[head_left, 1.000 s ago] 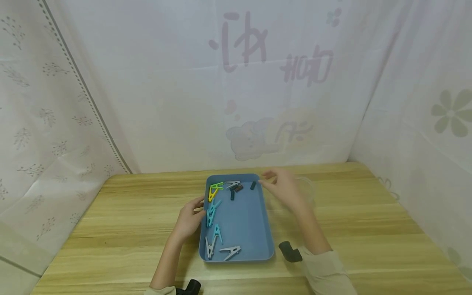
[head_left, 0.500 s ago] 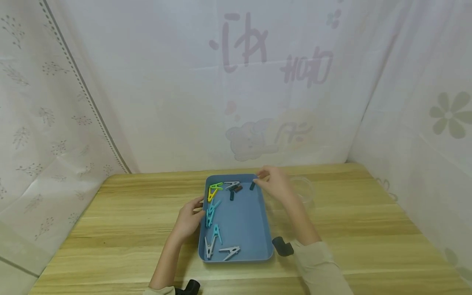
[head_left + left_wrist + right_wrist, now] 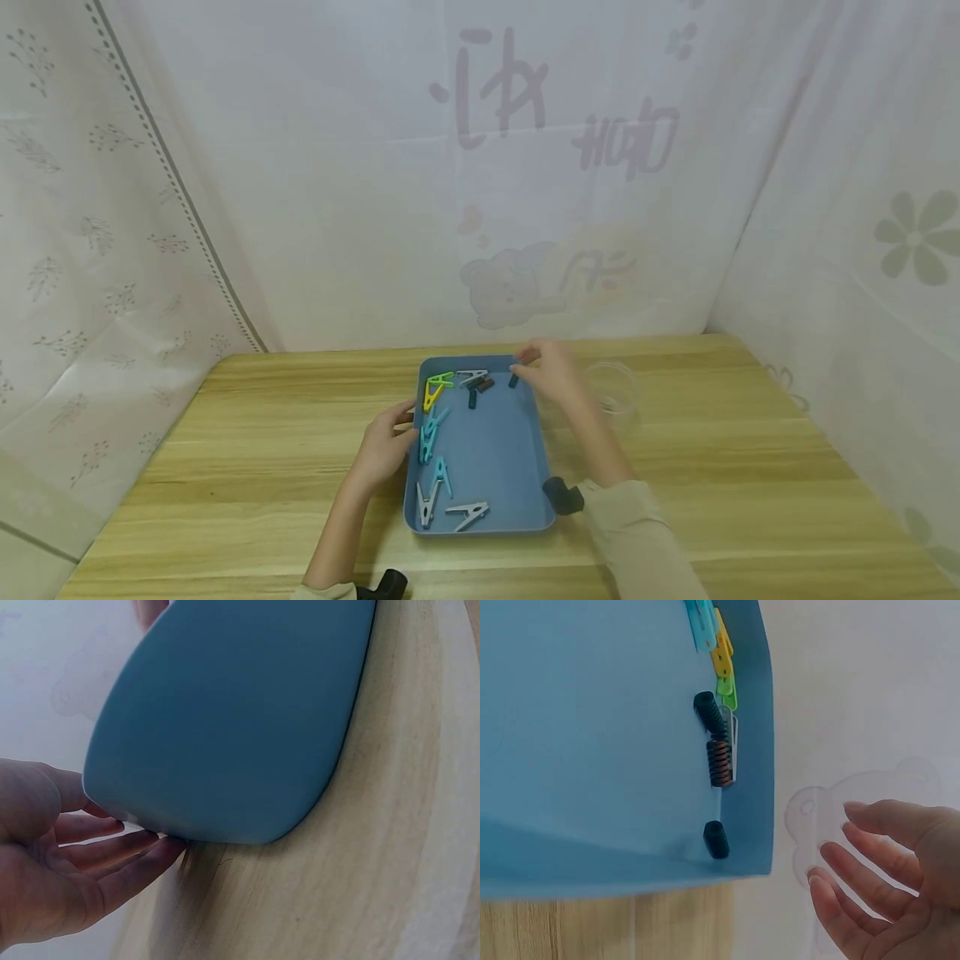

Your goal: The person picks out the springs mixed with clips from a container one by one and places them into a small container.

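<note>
A blue tray [image 3: 495, 450] holds plastic clothespins and small coil springs. My left hand [image 3: 387, 446] touches the tray's left wall with its fingertips; in the left wrist view its fingers [image 3: 124, 874] lie fairly straight along the tray edge. My right hand [image 3: 551, 375] hovers at the far right corner, thumb and fingers apart, nothing between them. Closest to it lies a dark green spring [image 3: 716, 840]. Another dark green spring [image 3: 707, 712] and a reddish-brown spring [image 3: 718, 763] lie beside a grey clothespin [image 3: 472, 374] at the far end.
Yellow [image 3: 432, 397], green [image 3: 441, 379], turquoise and grey clothespins line the tray's left side. A grey clothespin [image 3: 468, 512] lies near the front wall. A clear round container [image 3: 613, 387] stands on the wooden table [image 3: 712, 467] right of the tray. A white patterned curtain [image 3: 337, 208] hangs behind.
My right hand has moved left, from beside the tray to above its far right corner, over the lone dark green spring. The left hand has stayed at the tray wall.
</note>
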Demonstrator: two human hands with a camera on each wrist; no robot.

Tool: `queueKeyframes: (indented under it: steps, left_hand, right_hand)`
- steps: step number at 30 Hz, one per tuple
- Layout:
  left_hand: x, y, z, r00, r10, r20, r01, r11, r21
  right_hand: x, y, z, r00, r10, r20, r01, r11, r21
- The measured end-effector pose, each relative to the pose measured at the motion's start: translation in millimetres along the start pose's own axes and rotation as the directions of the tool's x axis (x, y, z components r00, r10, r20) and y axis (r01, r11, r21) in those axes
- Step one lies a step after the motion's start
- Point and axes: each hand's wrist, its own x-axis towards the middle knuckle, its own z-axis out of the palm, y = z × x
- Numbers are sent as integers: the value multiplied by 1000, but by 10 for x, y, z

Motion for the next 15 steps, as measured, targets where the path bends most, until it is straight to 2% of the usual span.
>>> queueKeyframes:
  steps: [7, 11, 15]
  left_hand:
    - [3, -13, 2, 1000, 5, 0, -5, 1000, 6]
    - [5, -13, 1, 1000, 4, 0, -4, 1000, 6]
    - [7, -11, 2, 1000, 2, 1, -2, 1000, 8]
  right_hand:
    - [42, 6, 88, 999, 18, -32, -17, 999, 27]
    - [54, -6, 140, 996, 64, -64, -61, 997, 41]
    - [78, 5, 197, 990, 107, -92, -106, 994, 9]
